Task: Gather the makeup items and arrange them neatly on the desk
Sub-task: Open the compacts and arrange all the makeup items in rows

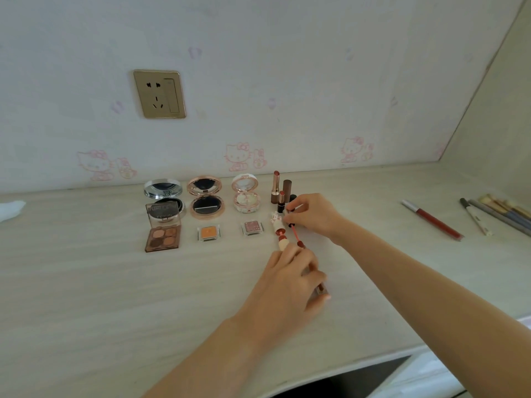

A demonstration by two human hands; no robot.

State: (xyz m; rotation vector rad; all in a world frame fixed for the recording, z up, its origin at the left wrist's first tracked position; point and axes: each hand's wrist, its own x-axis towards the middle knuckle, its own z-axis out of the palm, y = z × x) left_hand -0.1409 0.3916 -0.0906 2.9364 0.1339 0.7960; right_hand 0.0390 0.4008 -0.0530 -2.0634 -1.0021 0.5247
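Three open compacts stand in a row on the desk: silver (pixel 163 193), rose-gold (pixel 204 196), white floral (pixel 245 195). In front of them lie a brown eyeshadow palette (pixel 163 231), an orange single shadow (pixel 209 232) and a pink single shadow (pixel 252 227). Two open lipsticks (pixel 276 185) stand behind a white patterned lip gloss (pixel 278 228). My right hand (pixel 313 215) pinches the cap of a red applicator wand (pixel 295 232). My left hand (pixel 290 278) grips a gloss tube (pixel 320 287), mostly hidden by its fingers, just below the wand's tip.
A long red lip pencil (pixel 432 220) lies at the right, with several pencils and brushes (pixel 498 214) beyond it by the side wall. A white tissue (pixel 11 209) sits at the far left. A wall socket (pixel 159 93) is above the desk.
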